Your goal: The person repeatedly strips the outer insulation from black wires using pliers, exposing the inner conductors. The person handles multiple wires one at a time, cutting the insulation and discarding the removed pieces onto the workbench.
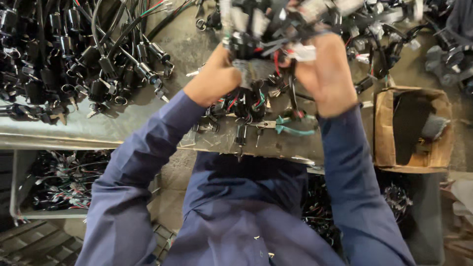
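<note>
Both hands around wire bundle

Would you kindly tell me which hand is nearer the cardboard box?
Right. The right hand is just left of the cardboard box; the left hand is farther left.

I see a grey metal surface: black cable pile at left, teal-handled pliers near front edge, cardboard box at right.

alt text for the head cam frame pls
Both hands, the left hand and right hand, grip a bundle of black wired connectors raised above a metal workbench. Teal pliers lie below; a cardboard box sits right.
</note>
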